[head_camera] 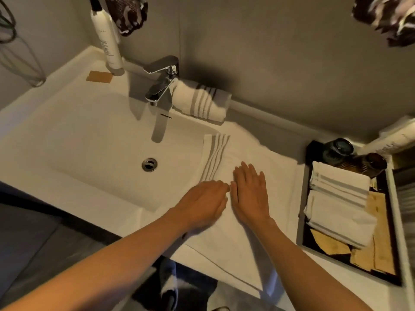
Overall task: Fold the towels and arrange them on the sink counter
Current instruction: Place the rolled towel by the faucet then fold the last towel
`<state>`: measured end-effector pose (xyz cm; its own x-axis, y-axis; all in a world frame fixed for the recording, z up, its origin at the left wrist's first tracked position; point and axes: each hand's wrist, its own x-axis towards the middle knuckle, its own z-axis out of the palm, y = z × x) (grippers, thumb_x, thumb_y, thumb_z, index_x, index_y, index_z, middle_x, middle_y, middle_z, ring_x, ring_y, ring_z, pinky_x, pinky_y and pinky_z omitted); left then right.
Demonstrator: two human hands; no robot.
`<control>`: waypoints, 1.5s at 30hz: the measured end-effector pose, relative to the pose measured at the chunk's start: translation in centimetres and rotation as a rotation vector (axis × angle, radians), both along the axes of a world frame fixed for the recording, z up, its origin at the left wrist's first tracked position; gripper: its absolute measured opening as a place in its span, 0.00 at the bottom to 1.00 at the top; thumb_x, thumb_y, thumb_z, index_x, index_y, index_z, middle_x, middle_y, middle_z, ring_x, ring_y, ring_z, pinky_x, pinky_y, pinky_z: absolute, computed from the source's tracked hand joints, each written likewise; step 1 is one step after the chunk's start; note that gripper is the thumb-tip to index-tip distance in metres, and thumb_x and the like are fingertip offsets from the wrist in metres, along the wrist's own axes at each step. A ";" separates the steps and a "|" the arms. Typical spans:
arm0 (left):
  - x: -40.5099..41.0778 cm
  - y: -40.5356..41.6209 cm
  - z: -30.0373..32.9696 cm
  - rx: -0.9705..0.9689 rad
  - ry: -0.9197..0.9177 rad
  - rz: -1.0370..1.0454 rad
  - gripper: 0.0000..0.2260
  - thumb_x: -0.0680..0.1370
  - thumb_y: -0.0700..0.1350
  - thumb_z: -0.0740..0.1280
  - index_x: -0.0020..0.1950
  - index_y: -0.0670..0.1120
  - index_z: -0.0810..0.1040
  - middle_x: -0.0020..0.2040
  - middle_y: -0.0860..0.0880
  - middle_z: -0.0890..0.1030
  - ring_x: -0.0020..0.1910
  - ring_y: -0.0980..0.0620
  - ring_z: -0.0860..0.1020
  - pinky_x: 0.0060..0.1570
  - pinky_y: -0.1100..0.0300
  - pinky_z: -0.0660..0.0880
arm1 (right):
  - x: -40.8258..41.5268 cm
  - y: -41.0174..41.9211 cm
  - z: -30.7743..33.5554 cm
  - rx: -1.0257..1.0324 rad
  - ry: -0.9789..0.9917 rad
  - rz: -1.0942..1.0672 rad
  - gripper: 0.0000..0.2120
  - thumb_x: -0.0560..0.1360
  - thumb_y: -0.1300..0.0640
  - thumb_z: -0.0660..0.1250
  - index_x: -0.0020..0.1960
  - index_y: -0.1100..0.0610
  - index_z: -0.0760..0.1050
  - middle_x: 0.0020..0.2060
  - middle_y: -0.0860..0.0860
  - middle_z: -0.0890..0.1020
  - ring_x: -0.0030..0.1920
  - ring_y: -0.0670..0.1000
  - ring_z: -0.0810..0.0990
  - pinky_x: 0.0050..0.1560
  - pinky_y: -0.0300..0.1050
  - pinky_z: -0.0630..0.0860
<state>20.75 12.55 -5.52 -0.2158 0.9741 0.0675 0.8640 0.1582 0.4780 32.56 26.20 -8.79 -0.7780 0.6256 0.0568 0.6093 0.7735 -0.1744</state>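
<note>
The basin [94, 140] occupies the left; behind the tap [161, 81] a rolled towel [202, 102] lies against the wall, apparently already arranged. The spread towel [242, 239] lies on the tabletop [325, 274], its striped edge overhanging the basin. The left hand [202, 204] and right hand [250, 194] rest flat on it, side by side, grip open, holding nothing; probably smoothing the cloth for a fold. On the right, the tray [395, 281] carries two folded towels [339, 209].
</note>
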 end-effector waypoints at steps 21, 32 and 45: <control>12.1 -10.3 -3.8 -0.229 0.312 -0.294 0.41 0.77 0.71 0.52 0.80 0.44 0.55 0.80 0.42 0.54 0.79 0.42 0.53 0.73 0.43 0.48 | 15.2 -10.1 0.7 -0.164 0.112 -0.092 0.14 0.75 0.59 0.64 0.48 0.39 0.67 0.51 0.48 0.75 0.53 0.52 0.73 0.53 0.48 0.73; 15.3 -11.5 -5.4 -0.214 0.368 -0.110 0.42 0.63 0.38 0.76 0.75 0.46 0.67 0.76 0.45 0.68 0.74 0.42 0.67 0.71 0.42 0.64 | 21.5 -16.4 -2.6 0.058 -0.273 0.164 0.52 0.65 0.47 0.77 0.78 0.63 0.54 0.77 0.63 0.55 0.77 0.64 0.56 0.72 0.71 0.53; 10.2 -16.2 0.1 -0.081 0.362 -0.123 0.17 0.58 0.31 0.73 0.42 0.45 0.79 0.38 0.48 0.80 0.35 0.48 0.77 0.31 0.56 0.71 | 23.4 -17.7 2.3 -0.065 -0.027 0.141 0.27 0.51 0.67 0.74 0.49 0.55 0.75 0.42 0.52 0.78 0.39 0.56 0.79 0.30 0.46 0.74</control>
